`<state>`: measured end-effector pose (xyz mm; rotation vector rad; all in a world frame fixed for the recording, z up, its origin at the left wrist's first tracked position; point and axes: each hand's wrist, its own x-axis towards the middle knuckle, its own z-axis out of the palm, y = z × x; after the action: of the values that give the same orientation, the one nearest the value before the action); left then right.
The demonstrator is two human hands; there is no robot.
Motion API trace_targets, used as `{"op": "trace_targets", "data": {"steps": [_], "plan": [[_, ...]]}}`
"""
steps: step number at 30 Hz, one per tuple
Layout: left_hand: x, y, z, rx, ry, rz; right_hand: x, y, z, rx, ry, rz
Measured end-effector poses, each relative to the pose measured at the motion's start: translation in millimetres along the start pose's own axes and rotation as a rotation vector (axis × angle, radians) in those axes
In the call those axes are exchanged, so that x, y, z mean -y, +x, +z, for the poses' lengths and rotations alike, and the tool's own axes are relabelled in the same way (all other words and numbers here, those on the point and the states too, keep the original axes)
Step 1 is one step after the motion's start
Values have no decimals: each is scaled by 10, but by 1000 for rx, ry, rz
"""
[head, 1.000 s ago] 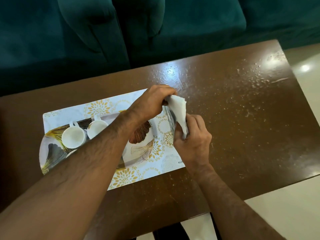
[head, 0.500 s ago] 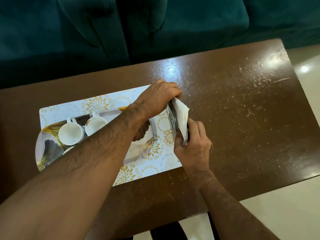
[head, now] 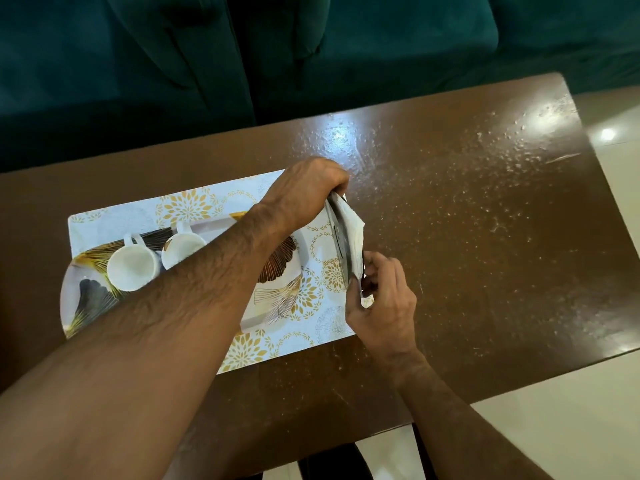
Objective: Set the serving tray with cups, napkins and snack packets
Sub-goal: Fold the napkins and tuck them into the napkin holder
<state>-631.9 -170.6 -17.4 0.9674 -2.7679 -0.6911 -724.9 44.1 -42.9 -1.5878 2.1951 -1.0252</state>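
Note:
A serving tray (head: 277,271) with gold and grey leaf print lies on a floral placemat (head: 194,209). Two white cups (head: 131,268) (head: 183,249) stand upright at the tray's left end. At the placemat's right edge a thin grey metal napkin holder (head: 341,244) stands on edge with a white napkin (head: 354,230) against its right side. My left hand (head: 308,192) grips the top of the holder and napkin. My right hand (head: 381,306) pinches the napkin's lower end at the holder's near end. My left forearm hides the tray's middle.
The brown wooden table (head: 467,237) stretches to the right of the placemat, speckled and glossy. A teal sofa (head: 311,46) runs along the table's far edge. Pale floor tiles (head: 554,427) show past the near and right edges.
The napkin bulged out from the holder before and now lies flatter against it. My left hand has stayed on top while my right hand slid slightly lower.

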Motion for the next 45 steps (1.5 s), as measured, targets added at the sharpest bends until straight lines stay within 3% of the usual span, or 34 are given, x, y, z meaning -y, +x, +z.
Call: {"op": "trace_targets", "data": {"steps": [31, 40, 45], "plan": [[46, -98, 65, -51, -68, -79, 39, 123, 81, -19, 4, 55], [87, -314, -50, -157, -97, -106, 268, 388, 7, -153, -100, 18], [137, -522, -190, -232, 28, -125, 543, 630, -2, -243, -160, -52]]}}
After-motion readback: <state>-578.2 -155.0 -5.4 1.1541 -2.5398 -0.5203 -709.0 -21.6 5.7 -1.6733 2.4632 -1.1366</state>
